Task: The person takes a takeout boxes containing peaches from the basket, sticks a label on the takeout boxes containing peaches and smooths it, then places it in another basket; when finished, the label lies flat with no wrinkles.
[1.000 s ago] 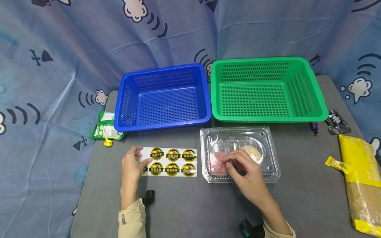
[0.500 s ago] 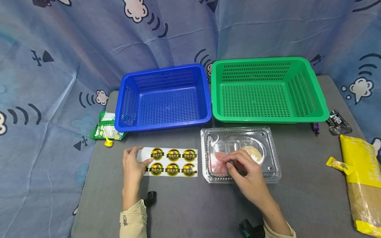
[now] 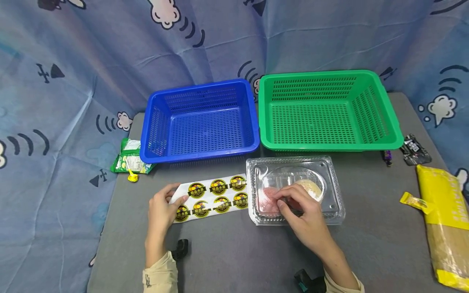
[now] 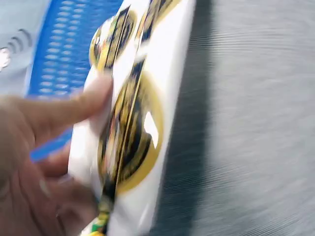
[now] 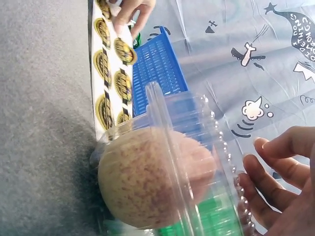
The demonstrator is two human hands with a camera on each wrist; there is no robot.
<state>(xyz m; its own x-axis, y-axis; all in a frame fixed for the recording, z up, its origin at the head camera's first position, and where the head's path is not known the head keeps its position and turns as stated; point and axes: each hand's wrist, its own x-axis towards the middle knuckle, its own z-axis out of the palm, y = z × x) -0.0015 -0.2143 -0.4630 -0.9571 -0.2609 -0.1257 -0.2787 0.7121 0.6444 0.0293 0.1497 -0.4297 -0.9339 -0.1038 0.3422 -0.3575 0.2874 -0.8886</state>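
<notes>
My left hand (image 3: 161, 207) pinches the left end of a white sheet of round black-and-gold stickers (image 3: 209, 199), thumb on top. In the left wrist view the blurred sheet (image 4: 147, 187) runs beside the thumb. Its right end meets the left edge of a clear plastic clamshell box (image 3: 331, 171), lid down. Inside, a pale yellow, speckled round fruit (image 5: 133, 182) sits beside a pinkish one (image 3: 269, 201). My right hand (image 3: 304, 211) hovers over the lid with loosely bent fingers, nothing visible between them; the right wrist view has its fingertips (image 5: 251, 162) just above the lid.
A blue basket (image 3: 205, 156) and a green basket (image 3: 329, 146) stand behind. Left lie a green snack bag (image 3: 133, 160) and a yellow-wrapped lollipop (image 3: 132, 177). Right are a black packet (image 3: 415, 150), a small yellow packet (image 3: 415, 202) and a long yellow package (image 3: 445, 224).
My left hand has tilted the sticker sheet up and shifted it slightly right, so its right end now reaches the box. The right hand and the box have stayed put.
</notes>
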